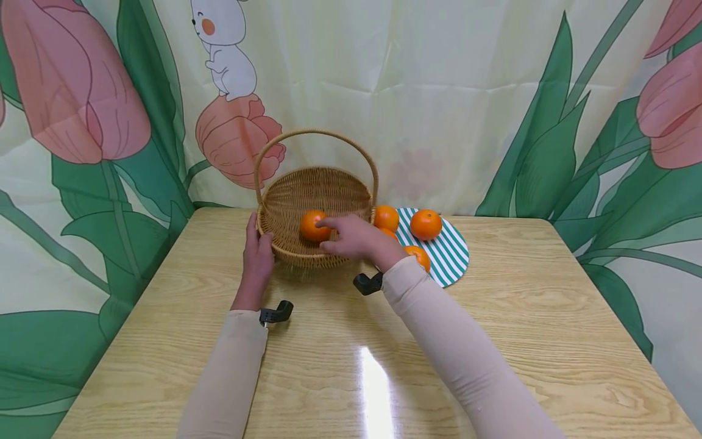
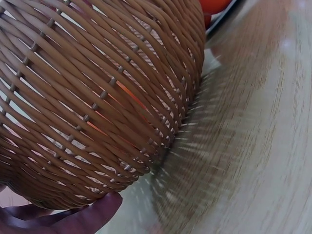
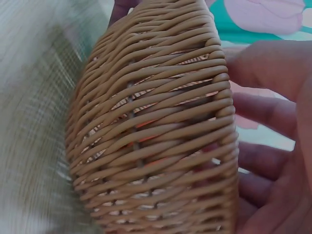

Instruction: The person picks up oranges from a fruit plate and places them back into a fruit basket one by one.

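Note:
In the head view a wicker basket (image 1: 307, 259) with a tall arched handle stands at the back of the table. One orange (image 1: 309, 227) is inside it, also glimpsed through the weave in both wrist views. My right hand (image 1: 353, 238) reaches in over the basket's right front rim, index finger and thumb against the orange's right side; the other fingertips are hidden. My left hand (image 1: 258, 259) lies along the basket's left outside, thumb toward the front. In the left wrist view its fingers (image 2: 97, 214) touch the outer weave.
Right of the basket, several oranges (image 1: 425, 224) sit on a round green-and-white striped mat (image 1: 452, 253), partly behind my right arm. The wooden table (image 1: 521, 292) extends forward and to both sides. A tulip-patterned curtain (image 1: 439, 122) hangs behind it.

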Available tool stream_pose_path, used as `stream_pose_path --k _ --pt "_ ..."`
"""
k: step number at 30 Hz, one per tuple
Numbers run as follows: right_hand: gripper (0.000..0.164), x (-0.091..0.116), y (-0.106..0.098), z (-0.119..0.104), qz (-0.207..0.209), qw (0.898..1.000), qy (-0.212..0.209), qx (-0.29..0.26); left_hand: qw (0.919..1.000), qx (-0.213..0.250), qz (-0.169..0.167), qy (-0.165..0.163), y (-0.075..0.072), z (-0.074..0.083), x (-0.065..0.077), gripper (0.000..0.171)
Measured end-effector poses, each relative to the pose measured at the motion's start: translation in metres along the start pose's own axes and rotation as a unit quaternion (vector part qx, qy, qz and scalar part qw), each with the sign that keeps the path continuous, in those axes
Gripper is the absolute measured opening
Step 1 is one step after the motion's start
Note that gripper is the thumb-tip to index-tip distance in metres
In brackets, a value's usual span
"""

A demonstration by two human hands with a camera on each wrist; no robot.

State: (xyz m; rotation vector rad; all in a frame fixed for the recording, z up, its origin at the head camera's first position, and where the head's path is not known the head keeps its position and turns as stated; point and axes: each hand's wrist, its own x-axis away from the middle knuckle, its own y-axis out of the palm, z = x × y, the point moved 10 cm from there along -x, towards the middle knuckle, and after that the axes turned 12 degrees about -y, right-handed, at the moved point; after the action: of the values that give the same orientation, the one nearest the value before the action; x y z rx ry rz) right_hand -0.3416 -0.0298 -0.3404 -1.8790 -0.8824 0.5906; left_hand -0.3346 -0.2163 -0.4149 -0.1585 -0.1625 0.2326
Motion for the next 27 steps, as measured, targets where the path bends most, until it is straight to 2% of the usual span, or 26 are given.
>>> stream_pose_path --k 5,13,17,21,27 --pt "0.044 0.015 -0.013 -0.004 0.067 0.997 -0.038 0.025 1.0 -0.001 0.002 -0.006 0.001 -0.001 0.001 0.061" --pt "0.036 0.054 -0.033 0.008 0.164 0.986 -0.036 0.013 0.9999 -0.004 0.006 -0.012 0.0 -0.003 0.002 0.061" --pt "0.033 0.073 -0.042 0.018 0.205 0.978 -0.036 0.024 0.9999 -0.004 0.007 -0.013 0.0 -0.004 0.001 0.061" --pt "0.032 0.087 -0.042 0.033 0.222 0.975 -0.021 0.022 0.9998 0.001 0.008 -0.019 0.0 -0.005 0.0 0.061" --pt "0.033 0.101 -0.037 0.049 0.22 0.975 -0.009 0.013 0.9999 -0.002 0.009 -0.012 -0.001 -0.003 0.0 0.061"
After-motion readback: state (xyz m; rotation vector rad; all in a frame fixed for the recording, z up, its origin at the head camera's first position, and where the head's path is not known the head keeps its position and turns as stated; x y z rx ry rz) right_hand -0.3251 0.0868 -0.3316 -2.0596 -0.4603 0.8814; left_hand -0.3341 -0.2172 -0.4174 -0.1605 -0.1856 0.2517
